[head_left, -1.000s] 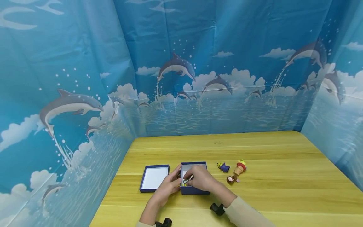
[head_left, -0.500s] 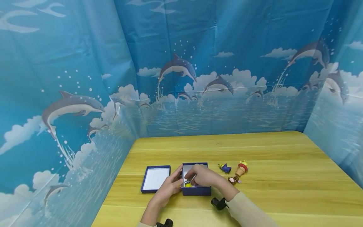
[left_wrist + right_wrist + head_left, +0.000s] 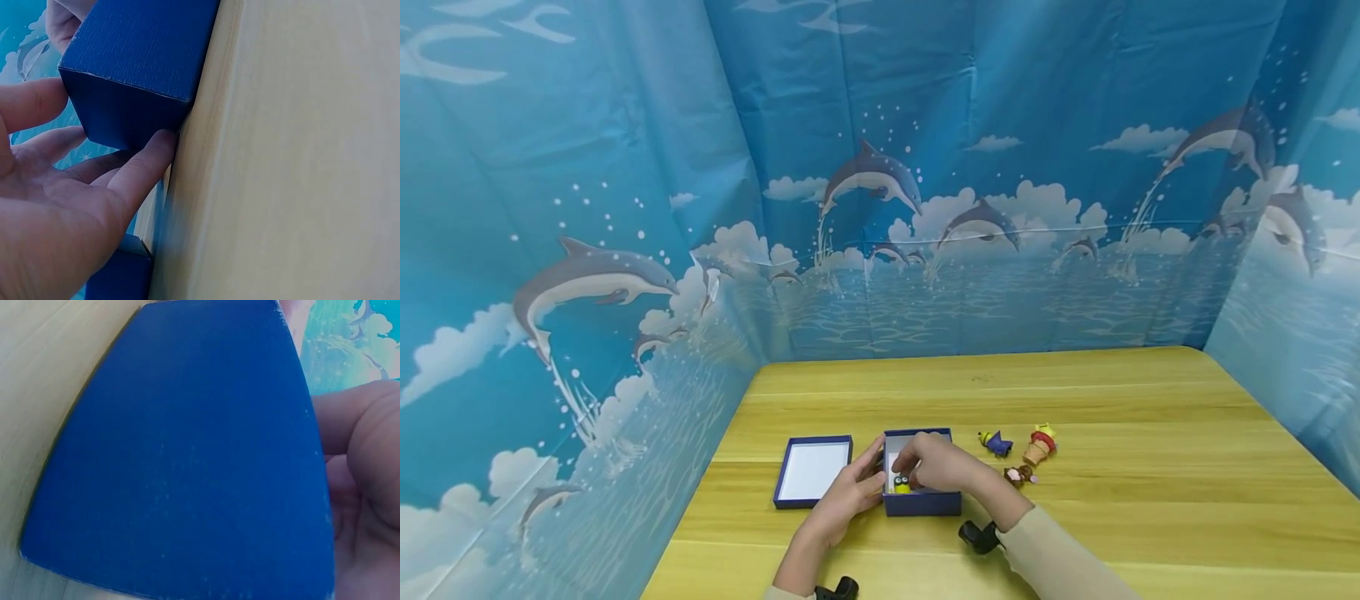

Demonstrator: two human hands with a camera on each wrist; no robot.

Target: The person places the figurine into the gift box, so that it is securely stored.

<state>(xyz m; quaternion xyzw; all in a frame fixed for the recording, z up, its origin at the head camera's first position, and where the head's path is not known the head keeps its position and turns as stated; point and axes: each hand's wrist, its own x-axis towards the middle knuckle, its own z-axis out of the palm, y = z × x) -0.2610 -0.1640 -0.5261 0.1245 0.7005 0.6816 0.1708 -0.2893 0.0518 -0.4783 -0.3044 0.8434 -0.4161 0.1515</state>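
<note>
A dark blue box [image 3: 922, 505] with a pale inside stands uncovered on the table. My left hand [image 3: 848, 492] lies along its left wall; in the left wrist view the extended fingers [image 3: 147, 165] touch the outer side. My right hand [image 3: 938, 462] reaches down into the box from the right, index finger and thumb bent around a small yellow toy figure [image 3: 902, 486] with big round eyes. In the right wrist view the box's front wall [image 3: 187, 456] hides those fingertips.
Left of the box lies its blue-rimmed lid [image 3: 811, 468], white inside up. To the right lie a purple-and-yellow figure [image 3: 997, 443], a red-and-tan figure with a yellow star [image 3: 1039, 445] and a brown-and-pink figure [image 3: 1018, 475]. A dolphin-print curtain [image 3: 880, 250] encloses the table.
The yellow figure has shifted slightly right inside the box, with the right hand's fingers at it. The left hand has kept its place at the box's side.
</note>
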